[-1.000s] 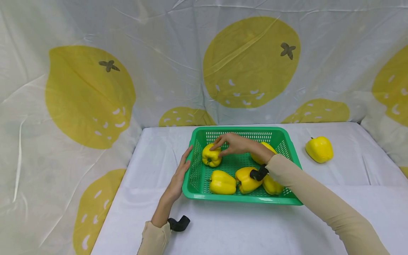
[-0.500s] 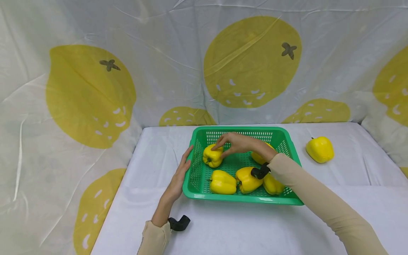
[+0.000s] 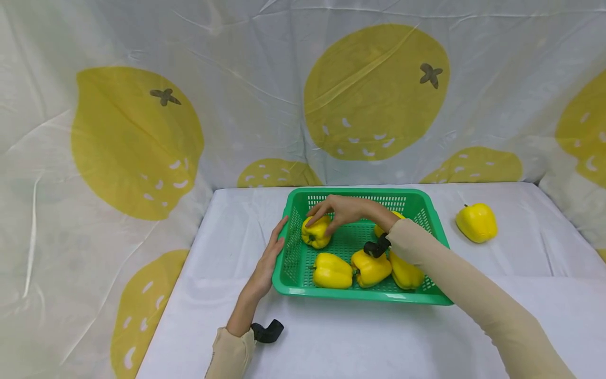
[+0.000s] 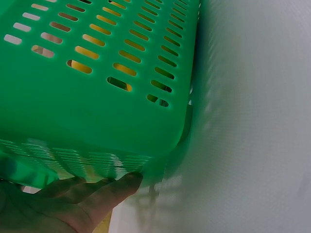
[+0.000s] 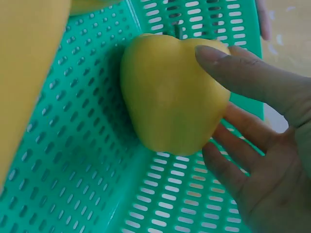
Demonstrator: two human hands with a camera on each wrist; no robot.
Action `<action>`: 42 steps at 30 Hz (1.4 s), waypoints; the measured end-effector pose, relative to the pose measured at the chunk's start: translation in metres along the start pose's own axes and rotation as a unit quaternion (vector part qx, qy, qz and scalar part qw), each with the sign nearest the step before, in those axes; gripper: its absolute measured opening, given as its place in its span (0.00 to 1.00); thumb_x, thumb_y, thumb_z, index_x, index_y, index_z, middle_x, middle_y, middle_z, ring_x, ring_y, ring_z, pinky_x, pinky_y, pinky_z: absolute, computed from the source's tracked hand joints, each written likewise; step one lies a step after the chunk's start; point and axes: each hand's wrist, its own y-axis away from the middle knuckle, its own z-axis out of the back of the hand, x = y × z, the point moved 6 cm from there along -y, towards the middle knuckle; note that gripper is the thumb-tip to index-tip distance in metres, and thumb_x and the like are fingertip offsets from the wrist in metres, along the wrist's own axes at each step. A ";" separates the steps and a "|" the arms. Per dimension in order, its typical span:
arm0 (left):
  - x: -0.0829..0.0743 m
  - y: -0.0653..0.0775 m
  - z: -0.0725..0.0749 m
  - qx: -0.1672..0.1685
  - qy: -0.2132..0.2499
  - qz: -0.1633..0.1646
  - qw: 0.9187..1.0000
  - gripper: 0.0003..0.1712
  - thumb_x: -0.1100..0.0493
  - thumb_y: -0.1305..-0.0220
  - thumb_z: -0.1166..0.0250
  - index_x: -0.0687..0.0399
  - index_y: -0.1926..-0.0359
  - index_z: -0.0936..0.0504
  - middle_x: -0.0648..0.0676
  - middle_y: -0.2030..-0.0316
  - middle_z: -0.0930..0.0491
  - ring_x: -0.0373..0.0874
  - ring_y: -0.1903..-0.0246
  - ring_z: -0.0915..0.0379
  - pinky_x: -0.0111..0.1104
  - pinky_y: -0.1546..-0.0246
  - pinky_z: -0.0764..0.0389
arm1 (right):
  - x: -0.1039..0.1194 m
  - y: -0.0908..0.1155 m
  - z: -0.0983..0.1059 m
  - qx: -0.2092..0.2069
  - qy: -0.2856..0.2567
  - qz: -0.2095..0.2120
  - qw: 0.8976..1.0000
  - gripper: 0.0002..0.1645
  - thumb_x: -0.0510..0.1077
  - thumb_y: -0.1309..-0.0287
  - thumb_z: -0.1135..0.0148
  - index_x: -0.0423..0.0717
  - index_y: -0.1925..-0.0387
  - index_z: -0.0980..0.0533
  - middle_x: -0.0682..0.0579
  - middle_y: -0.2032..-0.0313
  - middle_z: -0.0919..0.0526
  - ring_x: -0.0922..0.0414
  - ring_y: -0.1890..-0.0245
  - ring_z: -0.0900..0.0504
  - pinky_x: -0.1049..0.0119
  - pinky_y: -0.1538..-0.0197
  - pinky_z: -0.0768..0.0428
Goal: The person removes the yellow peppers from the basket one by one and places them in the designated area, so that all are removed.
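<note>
1. My right grip is closed round a yellow pepper, thumb on one side and fingers on the other.
2. That pepper is in the back left corner of the green basket, its stem facing me.
3. My left grip lies along the basket's left side – fingers straight and touching it, curled round nothing.
4. Four more peppers share the basket: a front left pepper, a front middle pepper and a front right pepper close together in a row, plus a back right pepper, partly hidden by my right arm.
5. An outside pepper sits on the white-covered surface, right of the basket – apart from it.
6. Large yellow lemons are printed on the hanging cloth behind.
</note>
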 end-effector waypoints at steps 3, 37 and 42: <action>0.000 0.000 -0.001 0.000 0.002 0.000 1.000 0.29 0.42 0.15 0.67 0.22 0.19 0.55 0.44 0.17 0.62 0.52 0.18 0.64 0.61 0.23 0.56 | -0.002 -0.003 0.000 0.002 -0.021 -0.005 1.000 0.27 0.34 0.40 0.27 0.45 0.39 0.18 0.37 0.27 0.29 0.41 0.23 0.36 0.45 0.27 0.30; -0.001 -0.002 -0.001 0.001 -0.002 -0.005 1.000 0.29 0.43 0.15 0.68 0.24 0.18 0.55 0.44 0.16 0.62 0.52 0.17 0.67 0.61 0.22 0.60 | 0.007 0.011 0.001 -0.026 0.018 -0.009 0.999 0.28 0.42 0.42 0.24 0.49 0.39 0.18 0.47 0.43 0.17 0.51 0.41 0.24 0.50 0.36 0.24; 0.001 -0.002 0.000 -0.004 -0.002 -0.002 1.000 0.29 0.42 0.15 0.68 0.24 0.18 0.55 0.44 0.16 0.62 0.51 0.18 0.66 0.60 0.22 0.58 | 0.011 0.027 0.012 -0.055 0.001 -0.006 0.998 0.30 0.44 0.40 0.26 0.51 0.35 0.20 0.49 0.42 0.17 0.52 0.42 0.25 0.51 0.41 0.22</action>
